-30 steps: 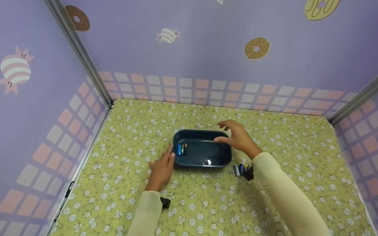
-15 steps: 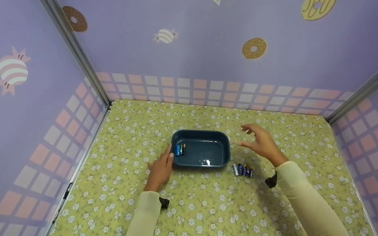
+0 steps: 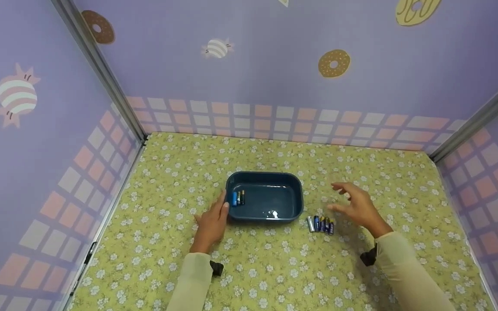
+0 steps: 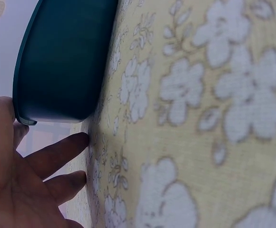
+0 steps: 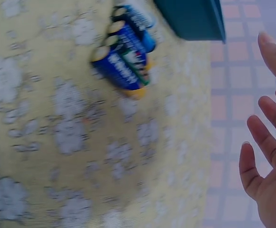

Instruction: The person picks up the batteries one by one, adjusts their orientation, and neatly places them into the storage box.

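A dark teal rectangular tub [image 3: 270, 218] stands on the floral cloth, with three batteries [image 3: 238, 198] side by side at the left of its floor. My left hand [image 3: 211, 220] rests against the tub's left end, fingers extended; in the left wrist view the thumb side touches the rim of the tub [image 4: 64, 61]. To the right of the tub lies a row of several batteries [image 3: 320, 225], one silver and the others mostly dark blue. Just beyond that row my right hand [image 3: 358, 207] hovers with fingers loosely bent and nothing between them. The right wrist view shows blue batteries [image 5: 121, 66] apart from the fingers.
Floral yellow-green cloth [image 3: 275, 272] covers the surface. Purple walls [image 3: 266, 77] with a pink and white checked band enclose the back and both sides. Dark wrist cameras [image 3: 216, 268] sit at both wrists.
My right hand has moved from over the tub's right end out to the right and toward me, uncovering the battery row. The left hand has stayed at the tub's left end.
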Action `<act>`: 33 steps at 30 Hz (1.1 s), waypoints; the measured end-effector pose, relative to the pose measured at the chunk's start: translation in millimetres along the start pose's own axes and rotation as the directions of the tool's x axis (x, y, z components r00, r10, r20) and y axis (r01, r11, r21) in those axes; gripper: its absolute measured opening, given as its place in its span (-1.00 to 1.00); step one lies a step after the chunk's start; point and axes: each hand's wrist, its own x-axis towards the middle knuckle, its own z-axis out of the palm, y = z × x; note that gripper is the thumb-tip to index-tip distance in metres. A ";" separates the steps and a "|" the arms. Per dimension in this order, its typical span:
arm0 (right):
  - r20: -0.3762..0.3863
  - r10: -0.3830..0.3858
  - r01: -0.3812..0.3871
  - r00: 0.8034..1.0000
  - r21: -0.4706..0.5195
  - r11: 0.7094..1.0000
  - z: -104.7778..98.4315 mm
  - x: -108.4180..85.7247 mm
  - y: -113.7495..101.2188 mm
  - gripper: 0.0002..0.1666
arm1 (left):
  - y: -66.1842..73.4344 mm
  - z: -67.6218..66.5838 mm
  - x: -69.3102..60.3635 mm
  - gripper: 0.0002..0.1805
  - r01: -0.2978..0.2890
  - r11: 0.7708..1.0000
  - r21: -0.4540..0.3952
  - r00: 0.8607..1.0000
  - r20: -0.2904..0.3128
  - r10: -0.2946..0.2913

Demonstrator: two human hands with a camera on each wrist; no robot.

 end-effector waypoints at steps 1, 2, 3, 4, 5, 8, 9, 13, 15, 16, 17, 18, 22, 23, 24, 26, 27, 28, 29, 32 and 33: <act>0.006 0.003 -0.003 1.000 0.003 1.000 1.5 -2.9 3.2 -0.19 | 0.0 0.0 0.0 -0.33 -0.001 1.000 -0.004 1.000 -0.001 0.001; 0.015 0.008 -0.008 1.000 0.010 1.000 3.0 -5.9 6.2 -0.19 | -0.2 0.1 -0.2 -0.33 -0.001 1.000 -0.006 1.000 -0.002 0.001; 0.028 0.018 -0.018 0.999 0.013 1.000 4.3 -8.8 8.7 -0.20 | -0.3 0.0 -0.4 -0.32 -0.002 1.000 -0.008 1.000 -0.003 0.002; 0.041 0.028 -0.029 0.999 0.019 0.999 5.5 -11.8 11.2 -0.19 | -0.5 0.3 -0.4 -0.33 -0.001 1.000 -0.008 1.000 -0.004 0.001; 0.054 0.036 -0.037 0.998 0.027 0.999 6.8 -14.7 13.4 -0.19 | -0.6 0.5 -0.5 -0.34 -0.002 1.000 -0.008 1.000 -0.006 0.002; 0.094 0.058 -0.063 0.994 0.045 0.997 10.6 -22.3 18.8 -0.19 | -1.2 0.9 -0.2 -0.35 -0.006 1.000 -0.006 1.000 -0.012 0.006; 0.105 0.063 -0.068 0.993 0.045 0.997 11.8 -24.4 20.0 -0.18 | -1.4 1.0 -0.1 -0.35 -0.008 1.000 -0.008 1.000 -0.013 0.008; 0.151 0.091 -0.099 0.984 0.042 0.994 17.1 -30.9 23.5 -0.19 | -1.3 1.5 0.6 -0.33 -0.015 1.000 -0.012 1.000 -0.020 0.015; 0.176 0.112 -0.120 0.978 0.035 0.992 20.0 -33.6 24.7 -0.18 | -0.7 1.4 0.6 -0.34 -0.011 1.000 -0.010 1.000 -0.020 0.011; 0.186 0.125 -0.134 0.974 0.037 0.990 21.4 -34.6 25.1 -0.17 | -0.2 1.3 0.4 -0.35 -0.009 1.000 -0.008 1.000 -0.020 0.009; 0.195 0.138 -0.148 0.971 0.039 0.988 22.7 -35.7 25.4 -0.17 | 0.1 1.2 0.1 -0.36 -0.008 1.000 -0.006 1.000 -0.018 0.008; 0.204 0.147 -0.159 0.968 0.039 0.987 24.0 -36.6 25.6 -0.16 | 0.4 1.0 -0.1 -0.37 -0.007 1.000 -0.006 1.000 -0.016 0.006; 0.238 0.173 -0.187 0.956 0.039 0.981 29.1 -39.8 26.7 -0.12 | 0.8 0.1 -1.2 -0.37 -0.006 1.000 -0.003 1.000 -0.013 0.006; 0.246 0.174 -0.187 0.954 0.033 0.982 30.2 -40.6 27.2 -0.11 | 0.8 0.2 -1.1 -0.36 -0.006 1.000 -0.004 1.000 -0.014 0.006; 0.252 0.175 -0.188 0.952 0.028 0.982 31.1 -41.3 27.6 -0.09 | 0.6 0.3 -0.8 -0.35 -0.006 1.000 -0.005 1.000 -0.014 0.006; 0.259 0.177 -0.189 0.949 0.021 0.982 32.9 -42.6 28.9 -0.07 | -0.4 1.0 0.0 -0.32 -0.004 1.000 -0.005 1.000 -0.015 0.004; 0.261 0.178 -0.190 0.949 0.020 0.982 33.5 -43.1 29.3 -0.06 | -0.8 1.4 0.5 -0.31 -0.002 1.000 -0.004 1.000 -0.016 0.002; 0.261 0.181 -0.192 0.948 0.019 0.981 34.0 -43.6 29.6 -0.05 | -1.1 1.7 0.9 -0.31 0.000 1.000 -0.002 1.000 -0.016 0.000; 0.259 0.183 -0.194 0.948 0.016 0.981 34.7 -43.9 30.1 -0.05 | -1.5 2.1 1.2 -0.30 -0.001 1.000 -0.001 1.000 -0.018 0.001; 0.251 0.180 -0.189 0.951 0.011 0.982 36.6 -44.4 31.3 -0.03 | -1.9 2.5 1.9 -0.34 0.001 1.000 0.006 1.000 -0.020 -0.001; 0.247 0.178 -0.186 0.953 0.008 0.983 37.4 -44.4 31.8 -0.03 | -1.7 2.4 1.9 -0.35 0.003 1.000 0.007 1.000 -0.022 -0.003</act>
